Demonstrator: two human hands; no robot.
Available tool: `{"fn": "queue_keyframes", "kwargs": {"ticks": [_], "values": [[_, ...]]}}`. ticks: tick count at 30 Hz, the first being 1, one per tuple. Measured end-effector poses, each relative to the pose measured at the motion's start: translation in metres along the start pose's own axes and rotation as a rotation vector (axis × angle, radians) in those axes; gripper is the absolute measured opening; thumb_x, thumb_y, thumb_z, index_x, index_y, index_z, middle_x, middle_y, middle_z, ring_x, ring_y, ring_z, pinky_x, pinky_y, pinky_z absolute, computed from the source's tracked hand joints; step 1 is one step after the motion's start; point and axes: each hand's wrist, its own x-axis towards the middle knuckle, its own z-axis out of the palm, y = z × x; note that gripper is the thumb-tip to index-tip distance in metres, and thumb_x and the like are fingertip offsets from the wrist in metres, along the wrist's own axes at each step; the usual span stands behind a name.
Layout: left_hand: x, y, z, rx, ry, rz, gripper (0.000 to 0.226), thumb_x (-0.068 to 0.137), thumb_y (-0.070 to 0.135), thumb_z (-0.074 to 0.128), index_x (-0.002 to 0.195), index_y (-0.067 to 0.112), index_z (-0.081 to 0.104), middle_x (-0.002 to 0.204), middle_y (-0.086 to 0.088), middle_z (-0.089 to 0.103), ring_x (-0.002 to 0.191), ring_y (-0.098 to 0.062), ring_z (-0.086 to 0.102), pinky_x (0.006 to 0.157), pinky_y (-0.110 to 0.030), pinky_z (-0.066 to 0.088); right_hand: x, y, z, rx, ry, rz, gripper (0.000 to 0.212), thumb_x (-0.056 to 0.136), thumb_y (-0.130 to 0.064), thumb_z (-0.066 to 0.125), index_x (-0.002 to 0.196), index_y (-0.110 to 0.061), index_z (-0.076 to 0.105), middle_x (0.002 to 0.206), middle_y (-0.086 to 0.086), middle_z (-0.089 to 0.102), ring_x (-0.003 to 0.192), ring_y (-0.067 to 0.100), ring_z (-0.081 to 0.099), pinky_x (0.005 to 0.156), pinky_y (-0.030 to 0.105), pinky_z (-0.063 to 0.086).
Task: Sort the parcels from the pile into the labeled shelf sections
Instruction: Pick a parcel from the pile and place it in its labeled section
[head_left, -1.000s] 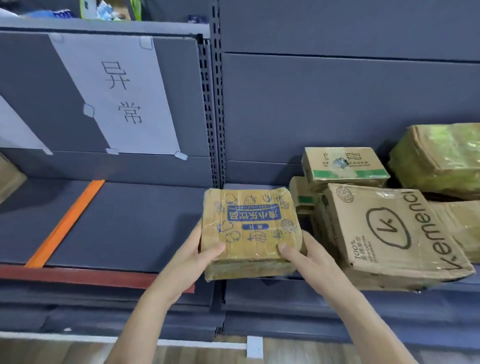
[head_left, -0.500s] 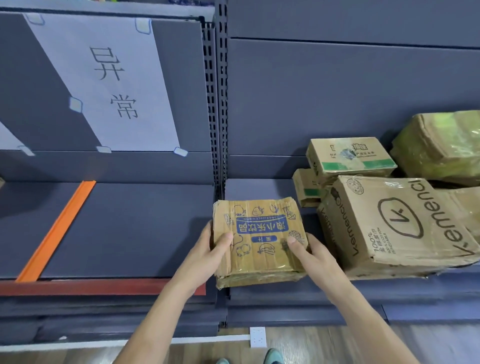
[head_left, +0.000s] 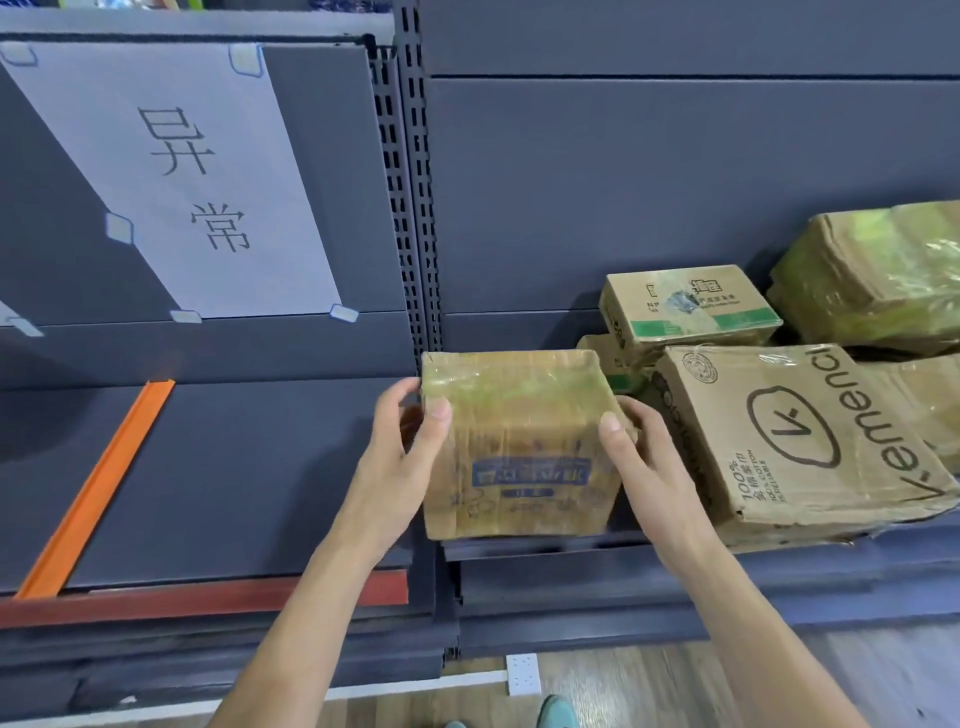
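A small taped cardboard parcel (head_left: 519, 441) with a blue printed label facing me stands on edge at the left end of the right shelf (head_left: 545, 545). My left hand (head_left: 400, 457) grips its left side, thumb on the front face. My right hand (head_left: 644, 462) grips its right side, thumb on the front. The parcel pile sits just to the right: a large "Kemenci" box (head_left: 789, 436), a green-striped box (head_left: 691, 306) behind it, and a crumpled taped parcel (head_left: 872, 270) at far right.
The left shelf section (head_left: 234, 467) carries a white paper sign (head_left: 197, 176) with two printed characters on its back panel and an orange divider strip (head_left: 98, 483). A perforated upright (head_left: 410, 208) separates the two sections. Wooden floor and a white socket (head_left: 523, 674) lie below.
The parcel has been tipped up from lying flat, so its printed face now faces me and a taped side faces up. Both hands shifted up along its sides.
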Motion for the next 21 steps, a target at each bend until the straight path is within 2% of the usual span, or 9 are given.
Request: {"fn": "queue_keyframes", "kwargs": {"ticks": [2, 4, 6, 9, 10, 12, 16, 18, 21], "values": [[-0.003, -0.002, 0.003, 0.009, 0.005, -0.024, 0.087, 0.07, 0.101, 0.036, 0.145, 0.058, 0.033, 0.142, 0.031, 0.049, 0.13, 0.009, 0.045, 0.103, -0.03, 0.037, -0.005, 0.001, 0.002, 0.021, -0.023, -0.01, 0.068, 0.077, -0.085, 0.045, 0.136, -0.05, 0.047, 0.114, -0.045, 0.058, 0.106, -0.025, 0.052, 0.081, 0.013, 0.041], [-0.004, -0.007, 0.007, 0.054, 0.017, -0.053, 0.085, 0.077, 0.095, 0.037, 0.149, 0.05, 0.037, 0.141, 0.028, 0.048, 0.13, 0.005, 0.047, 0.106, -0.033, 0.04, -0.008, 0.003, 0.004, -0.005, -0.062, 0.012, 0.054, 0.082, -0.084, 0.045, 0.129, -0.059, 0.049, 0.113, -0.049, 0.057, 0.106, -0.029, 0.049, 0.081, 0.01, 0.04], [-0.003, -0.009, 0.01, 0.114, 0.008, -0.102, 0.07, 0.088, 0.084, 0.04, 0.146, 0.045, 0.043, 0.139, 0.026, 0.049, 0.132, -0.002, 0.048, 0.109, -0.037, 0.041, -0.006, 0.001, 0.007, -0.073, -0.113, 0.001, 0.017, 0.095, -0.069, 0.047, 0.111, -0.07, 0.053, 0.107, -0.047, 0.061, 0.102, -0.027, 0.053, 0.078, 0.005, 0.043], [0.0, -0.01, 0.012, 0.169, -0.05, -0.156, 0.031, 0.095, 0.074, 0.04, 0.115, 0.056, 0.054, 0.122, 0.028, 0.052, 0.126, -0.002, 0.048, 0.101, -0.035, 0.039, 0.003, -0.001, 0.006, -0.129, -0.143, 0.025, 0.012, 0.101, -0.056, 0.048, 0.107, -0.058, 0.058, 0.1, -0.038, 0.067, 0.097, -0.016, 0.06, 0.077, 0.013, 0.042], [0.001, -0.009, 0.011, 0.168, -0.06, -0.148, 0.025, 0.096, 0.072, 0.041, 0.111, 0.056, 0.054, 0.122, 0.027, 0.054, 0.125, -0.001, 0.05, 0.1, -0.034, 0.039, 0.006, -0.001, 0.005, -0.135, -0.14, 0.038, 0.014, 0.1, -0.054, 0.051, 0.111, -0.052, 0.06, 0.1, -0.034, 0.069, 0.098, -0.01, 0.062, 0.078, 0.015, 0.043], [0.001, -0.006, 0.007, 0.121, -0.063, -0.105, 0.032, 0.094, 0.074, 0.044, 0.12, 0.058, 0.055, 0.126, 0.026, 0.059, 0.123, 0.006, 0.053, 0.1, -0.032, 0.043, 0.007, -0.003, 0.001, -0.136, -0.124, 0.043, 0.03, 0.096, -0.052, 0.059, 0.126, -0.045, 0.057, 0.108, -0.025, 0.07, 0.101, -0.005, 0.064, 0.079, 0.016, 0.045], [-0.006, 0.0, -0.001, -0.003, 0.038, -0.088, 0.051, 0.078, 0.096, 0.033, 0.115, 0.065, 0.048, 0.113, 0.043, 0.059, 0.102, 0.027, 0.051, 0.086, -0.019, 0.038, 0.001, -0.003, -0.003, -0.078, -0.044, 0.031, 0.066, 0.076, -0.078, 0.059, 0.131, -0.043, 0.05, 0.114, -0.026, 0.068, 0.102, -0.012, 0.062, 0.076, 0.016, 0.049], [-0.009, -0.005, 0.001, 0.011, 0.047, -0.134, 0.05, 0.076, 0.098, 0.027, 0.11, 0.066, 0.044, 0.109, 0.042, 0.058, 0.1, 0.027, 0.049, 0.085, -0.021, 0.035, -0.003, 0.003, 0.001, -0.102, -0.048, 0.06, 0.072, 0.074, -0.089, 0.049, 0.13, -0.044, 0.048, 0.114, -0.029, 0.065, 0.101, -0.022, 0.055, 0.078, 0.015, 0.042], [-0.013, -0.024, 0.012, 0.08, 0.005, -0.184, 0.056, 0.089, 0.086, 0.032, 0.133, 0.052, 0.04, 0.124, 0.033, 0.052, 0.114, 0.008, 0.051, 0.093, -0.03, 0.038, -0.006, 0.021, 0.012, -0.097, -0.071, 0.134, 0.068, 0.087, -0.083, 0.042, 0.136, -0.037, 0.048, 0.114, -0.031, 0.06, 0.099, -0.026, 0.052, 0.076, 0.012, 0.038]]}}
